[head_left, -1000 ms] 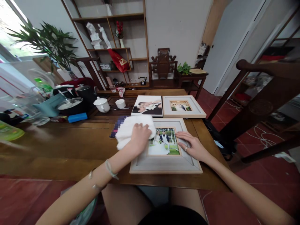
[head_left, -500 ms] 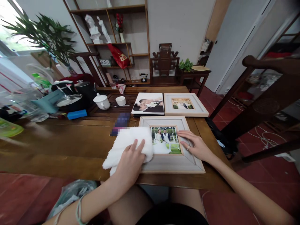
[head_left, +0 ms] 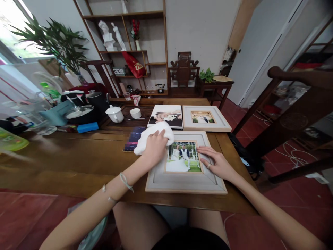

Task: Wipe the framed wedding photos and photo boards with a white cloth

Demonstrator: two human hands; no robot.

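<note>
In the head view, we have our left hand (head_left: 155, 147) bent over a bunched white cloth (head_left: 144, 137), fingers curled onto it at the upper-left corner of a picture frame (head_left: 187, 183); our right hand (head_left: 217, 163) lies nearly flat, fingers outstretched and gripping nothing, on the frame's right side; the frame rests face up near our edge of the table (head_left: 78, 166); beyond it we see a second frame (head_left: 221, 119) beside a photo panel (head_left: 171, 121); a phone (head_left: 131, 140), partly hidden, lies left of the cloth.
</note>
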